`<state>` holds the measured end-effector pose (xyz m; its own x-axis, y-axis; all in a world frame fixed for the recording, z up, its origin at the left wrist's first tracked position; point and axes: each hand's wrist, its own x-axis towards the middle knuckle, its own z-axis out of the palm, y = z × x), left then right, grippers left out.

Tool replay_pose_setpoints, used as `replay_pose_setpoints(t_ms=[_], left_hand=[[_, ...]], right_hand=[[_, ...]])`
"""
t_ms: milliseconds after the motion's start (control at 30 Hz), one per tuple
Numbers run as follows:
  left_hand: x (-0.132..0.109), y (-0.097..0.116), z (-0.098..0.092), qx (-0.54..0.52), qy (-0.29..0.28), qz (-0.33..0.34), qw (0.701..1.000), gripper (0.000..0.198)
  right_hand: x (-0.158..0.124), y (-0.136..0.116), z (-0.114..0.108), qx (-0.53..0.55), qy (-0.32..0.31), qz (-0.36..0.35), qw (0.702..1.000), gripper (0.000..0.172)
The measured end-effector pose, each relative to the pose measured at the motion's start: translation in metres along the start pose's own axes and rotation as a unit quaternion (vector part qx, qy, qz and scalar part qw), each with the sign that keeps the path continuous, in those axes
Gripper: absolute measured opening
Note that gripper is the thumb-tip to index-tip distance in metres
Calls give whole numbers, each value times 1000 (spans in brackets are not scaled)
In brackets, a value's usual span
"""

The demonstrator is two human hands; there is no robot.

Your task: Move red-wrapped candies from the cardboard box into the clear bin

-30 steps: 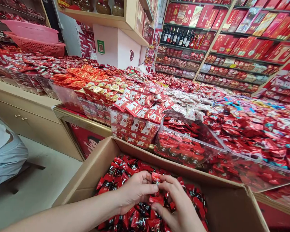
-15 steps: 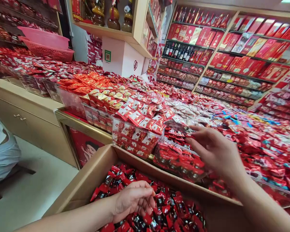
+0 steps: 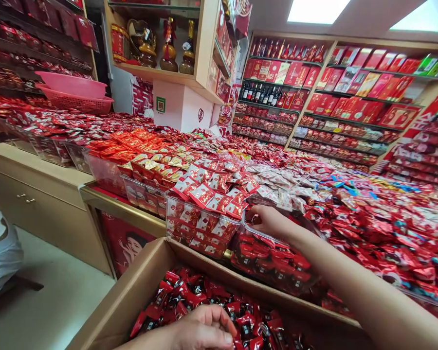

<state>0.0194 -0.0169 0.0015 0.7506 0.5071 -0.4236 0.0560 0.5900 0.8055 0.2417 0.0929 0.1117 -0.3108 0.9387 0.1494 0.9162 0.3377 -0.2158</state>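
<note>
A cardboard box point(image 3: 113, 299) in front of me holds many small candies point(image 3: 182, 291) in red and dark wrappers. Low over them is my left hand point(image 3: 208, 328), its fingers curled in and the thumb beside them; whatever lies in the grasp is hidden. My right hand point(image 3: 266, 221) reaches across the box into a clear plastic bin point(image 3: 270, 265) of similar red-wrapped candies. Its fingers are bent down at the bin's back left, and the fingertips are partly out of sight. Just left of it stands a clear bin heaped with red-and-white packets point(image 3: 208, 194).
More bins of orange packets point(image 3: 120, 148), gold packets point(image 3: 160, 165) and white packets point(image 3: 281, 182) cover the counter. Pink baskets point(image 3: 75, 87) sit at the back left. Shelves of red boxes point(image 3: 354, 104) line the far wall. A seated person point(image 3: 0, 257) is partly visible at left.
My right hand has moved left and down into the clear bin. My left hand has dropped lower and curled its fingers more. The view has tilted up slightly.
</note>
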Motion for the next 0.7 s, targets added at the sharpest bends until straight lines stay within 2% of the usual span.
replay_pose_setpoints(t_ms=[100, 200, 267, 333, 400, 467, 567, 633, 700], left_hand=[[5, -7, 1, 38, -2, 5, 999, 30], [10, -16, -1, 99, -9, -1, 995, 28], [12, -21, -5, 174, -17, 2, 985, 24], [12, -27, -12, 280, -12, 20, 960, 20], [11, -33, -22, 395, 7, 39, 918, 20], [10, -41, -34, 500, 23, 68, 863, 21], [12, -55, -49, 620, 12, 106, 777, 23], [17, -68, -53, 685, -2, 96, 722, 22], [26, -81, -53, 739, -18, 45, 672, 23]], right_hand=[[-1, 2, 0, -4, 7, 8, 1000, 23], [-1, 2, 0, -7, 7, 23, 1000, 24], [-2, 1, -2, -10, 4, 24, 1000, 23], [-4, -1, -4, -15, 10, 20, 1000, 22], [-6, -2, -6, -21, 20, 16, 999, 24], [-8, -2, -7, -26, 23, 14, 999, 25], [-11, -2, -8, -30, 27, 15, 999, 24], [-11, -1, -8, -28, 50, 19, 998, 22], [-10, 1, -9, -21, 89, 30, 995, 20]])
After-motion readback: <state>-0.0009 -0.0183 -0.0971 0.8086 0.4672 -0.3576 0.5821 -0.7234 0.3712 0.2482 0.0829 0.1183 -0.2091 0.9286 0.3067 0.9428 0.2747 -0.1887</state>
